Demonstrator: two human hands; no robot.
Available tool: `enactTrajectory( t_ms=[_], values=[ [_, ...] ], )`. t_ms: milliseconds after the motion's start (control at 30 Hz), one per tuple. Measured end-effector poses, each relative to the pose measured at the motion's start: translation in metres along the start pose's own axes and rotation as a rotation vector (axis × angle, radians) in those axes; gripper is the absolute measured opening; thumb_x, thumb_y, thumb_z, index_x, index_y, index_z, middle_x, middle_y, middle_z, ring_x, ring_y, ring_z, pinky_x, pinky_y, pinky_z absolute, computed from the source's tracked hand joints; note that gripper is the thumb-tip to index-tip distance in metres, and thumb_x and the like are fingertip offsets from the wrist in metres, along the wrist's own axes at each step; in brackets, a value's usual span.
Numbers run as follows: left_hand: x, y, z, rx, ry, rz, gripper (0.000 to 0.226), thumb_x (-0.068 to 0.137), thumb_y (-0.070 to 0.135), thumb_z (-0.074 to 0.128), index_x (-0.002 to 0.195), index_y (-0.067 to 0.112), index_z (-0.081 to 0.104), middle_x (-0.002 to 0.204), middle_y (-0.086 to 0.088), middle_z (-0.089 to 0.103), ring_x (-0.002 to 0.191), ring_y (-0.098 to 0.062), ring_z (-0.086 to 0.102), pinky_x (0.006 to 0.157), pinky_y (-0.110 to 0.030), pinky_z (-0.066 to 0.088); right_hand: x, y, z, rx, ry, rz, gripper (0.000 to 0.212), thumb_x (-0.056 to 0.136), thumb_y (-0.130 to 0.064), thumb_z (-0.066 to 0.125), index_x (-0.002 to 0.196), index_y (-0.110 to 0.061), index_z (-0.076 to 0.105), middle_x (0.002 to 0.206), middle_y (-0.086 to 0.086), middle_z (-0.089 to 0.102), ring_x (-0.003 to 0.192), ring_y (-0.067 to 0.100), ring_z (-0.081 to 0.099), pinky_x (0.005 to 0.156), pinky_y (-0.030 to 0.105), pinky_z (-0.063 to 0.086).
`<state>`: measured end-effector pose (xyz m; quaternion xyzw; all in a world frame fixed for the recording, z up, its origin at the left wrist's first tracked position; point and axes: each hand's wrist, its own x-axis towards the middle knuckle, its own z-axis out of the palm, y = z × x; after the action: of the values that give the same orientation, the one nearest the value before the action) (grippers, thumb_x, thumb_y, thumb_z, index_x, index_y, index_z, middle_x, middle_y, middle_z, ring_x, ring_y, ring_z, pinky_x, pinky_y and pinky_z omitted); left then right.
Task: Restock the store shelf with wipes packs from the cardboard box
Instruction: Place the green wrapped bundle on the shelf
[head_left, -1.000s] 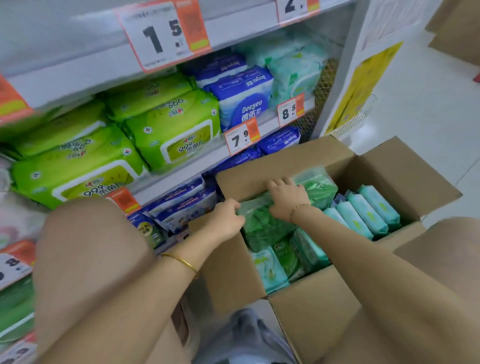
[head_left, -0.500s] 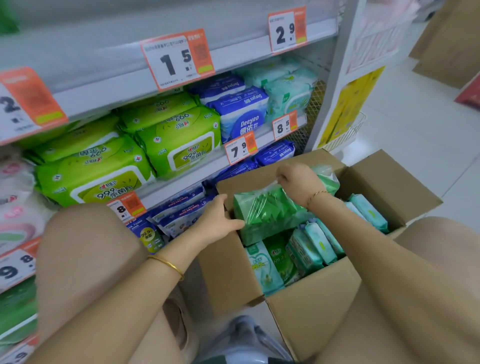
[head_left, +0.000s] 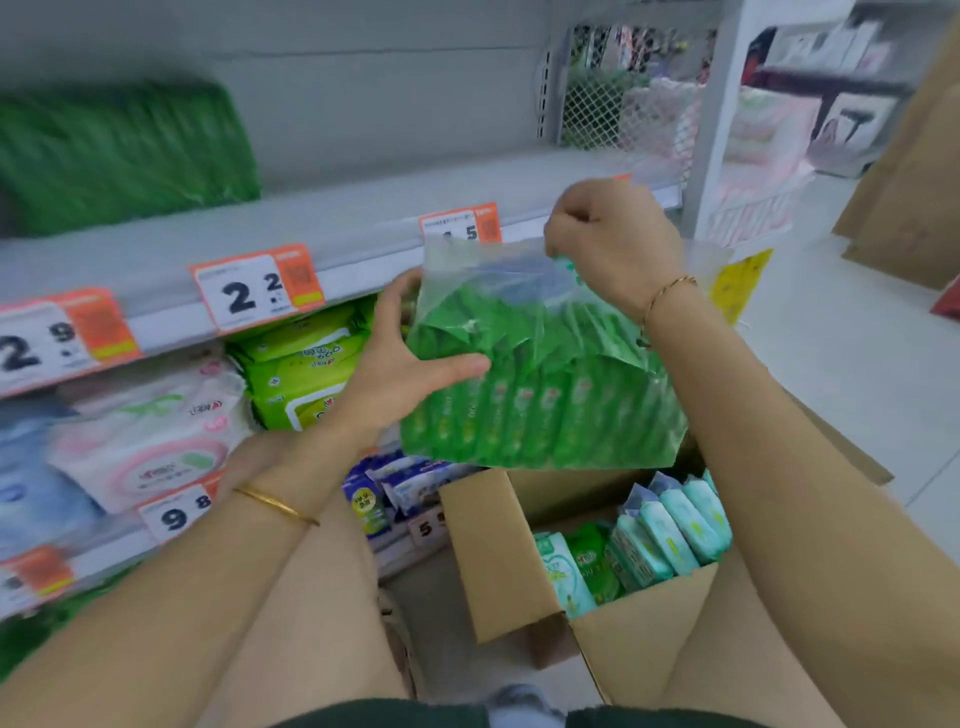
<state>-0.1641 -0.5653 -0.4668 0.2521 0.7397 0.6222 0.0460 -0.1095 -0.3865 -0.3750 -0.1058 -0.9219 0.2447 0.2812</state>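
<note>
While the clear bag of green wipes packs (head_left: 540, 374) hangs in the air above the cardboard box (head_left: 519, 561), both hands have it. The right hand (head_left: 618, 244) is curled tight and pinches the bunched top of the bag. The left hand (head_left: 400, 364) is spread flat against the bag's left side, thumb across the front.

To do this step well, I think the left hand should slide under the bag and take the weight, because the thin plastic could stretch or tear if only the top is pulled. Then the bag can go to the bare gray shelf (head_left: 332, 223) just behind it, and be opened there so no packs drop out.

Some things are hard to see. The picture is blurry from moving. I cannot count the packs in the bag. The price tag (head_left: 460, 223) behind the bag is partly covered. More pale packs (head_left: 670, 535) stand in the box, but its near side is hidden by the arms.
</note>
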Motion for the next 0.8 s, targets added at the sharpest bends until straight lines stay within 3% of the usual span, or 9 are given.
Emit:
enactTrajectory(
  t_ms=[133, 233, 333, 400, 500, 567, 633, 700, 800],
  values=[
    [-0.011, 0.041, -0.041, -0.033, 0.135, 0.019, 0.088, 0.054, 0.029, 0.088, 0.128, 0.042, 0.042, 0.133, 0.015, 0.047, 0.129, -0.014, 0.044, 0.106, -0.033, 0.039, 0.016, -0.039, -0.008, 0.145, -0.002, -0.074, 0.017, 0.079, -0.018, 0.056, 0.064, -0.014, 0.063, 0.067, 0.005, 0.059, 0.058, 0.014, 0.047, 0.058, 0.028, 0.039],
    [-0.016, 0.068, -0.073, -0.147, 0.228, -0.038, 0.089, 0.037, 0.039, 0.087, 0.118, 0.041, 0.051, 0.128, -0.001, 0.057, 0.115, -0.024, 0.059, 0.099, -0.048, 0.047, 0.023, -0.066, -0.011, 0.248, -0.093, -0.162, 0.013, 0.084, -0.015, 0.058, 0.073, -0.014, 0.065, 0.06, -0.001, 0.055, 0.056, 0.01, 0.049, 0.061, 0.025, 0.043],
    [-0.022, 0.086, -0.098, -0.174, 0.306, -0.08, 0.085, 0.038, 0.035, 0.087, 0.115, 0.037, 0.052, 0.119, 0.002, 0.064, 0.107, -0.023, 0.065, 0.099, -0.048, 0.047, 0.028, -0.078, -0.013, 0.205, -0.161, -0.233, 0.019, 0.089, -0.018, 0.058, 0.105, -0.013, 0.068, 0.092, 0.007, 0.068, 0.083, 0.019, 0.063, 0.081, 0.034, 0.055],
    [-0.026, 0.092, -0.112, -0.18, 0.351, -0.121, 0.091, 0.034, 0.039, 0.087, 0.118, 0.036, 0.051, 0.119, 0.002, 0.064, 0.111, -0.023, 0.062, 0.101, -0.049, 0.044, 0.028, -0.073, -0.015, 0.183, 0.002, -0.241, 0.03, 0.09, -0.022, 0.058, 0.117, -0.013, 0.063, 0.111, 0.006, 0.065, 0.104, 0.019, 0.06, 0.096, 0.031, 0.047],
    [-0.03, 0.099, -0.135, -0.261, 0.419, -0.166, 0.102, 0.029, 0.037, 0.09, 0.122, 0.024, 0.05, 0.119, -0.005, 0.064, 0.109, -0.028, 0.063, 0.096, -0.052, 0.048, 0.022, -0.044, -0.011, 0.352, 0.204, -0.054, 0.041, 0.089, -0.038, 0.058, 0.122, -0.014, 0.055, 0.118, 0.007, 0.059, 0.103, 0.019, 0.054, 0.093, 0.032, 0.043],
    [-0.029, 0.106, -0.15, -0.304, 0.431, -0.218, 0.102, 0.035, 0.039, 0.09, 0.127, 0.016, 0.051, 0.117, -0.008, 0.065, 0.099, -0.028, 0.066, 0.088, -0.049, 0.053, 0.013, -0.03, -0.001, 0.633, -0.03, 0.178, 0.044, 0.088, -0.053, 0.053, 0.117, -0.021, 0.055, 0.116, 0.002, 0.06, 0.094, 0.016, 0.057, 0.092, 0.038, 0.047],
    [-0.027, 0.114, -0.161, -0.326, 0.398, -0.262, 0.055, 0.061, 0.037, 0.082, 0.107, 0.013, 0.063, 0.095, -0.008, 0.07, 0.078, -0.023, 0.068, 0.078, -0.043, 0.057, 0.004, -0.029, 0.01, 0.943, -0.357, 0.291, 0.039, 0.088, -0.056, 0.046, 0.102, -0.027, 0.068, 0.109, 0.001, 0.07, 0.085, 0.016, 0.067, 0.084, 0.037, 0.056],
    [-0.021, 0.119, -0.171, -0.348, 0.387, -0.323, 0.016, 0.076, 0.031, 0.072, 0.08, 0.017, 0.066, 0.067, -0.003, 0.069, 0.058, -0.019, 0.066, 0.066, -0.036, 0.058, 0.001, -0.038, 0.018, 1.176, -0.522, 0.296, 0.041, 0.091, -0.046, 0.042, 0.086, -0.022, 0.075, 0.087, 0.0, 0.076, 0.073, 0.012, 0.072, 0.064, 0.029, 0.06],
    [-0.009, 0.12, -0.19, -0.343, 0.427, -0.39, 0.016, 0.078, 0.032, 0.072, 0.074, 0.018, 0.064, 0.056, 0.0, 0.067, 0.045, -0.016, 0.065, 0.05, -0.03, 0.057, 0.019, -0.061, 0.027, 1.271, -0.609, 0.268, 0.027, 0.091, -0.033, 0.048, 0.092, -0.016, 0.068, 0.079, 0.001, 0.076, 0.068, 0.012, 0.072, 0.061, 0.028, 0.06]
  ],
)
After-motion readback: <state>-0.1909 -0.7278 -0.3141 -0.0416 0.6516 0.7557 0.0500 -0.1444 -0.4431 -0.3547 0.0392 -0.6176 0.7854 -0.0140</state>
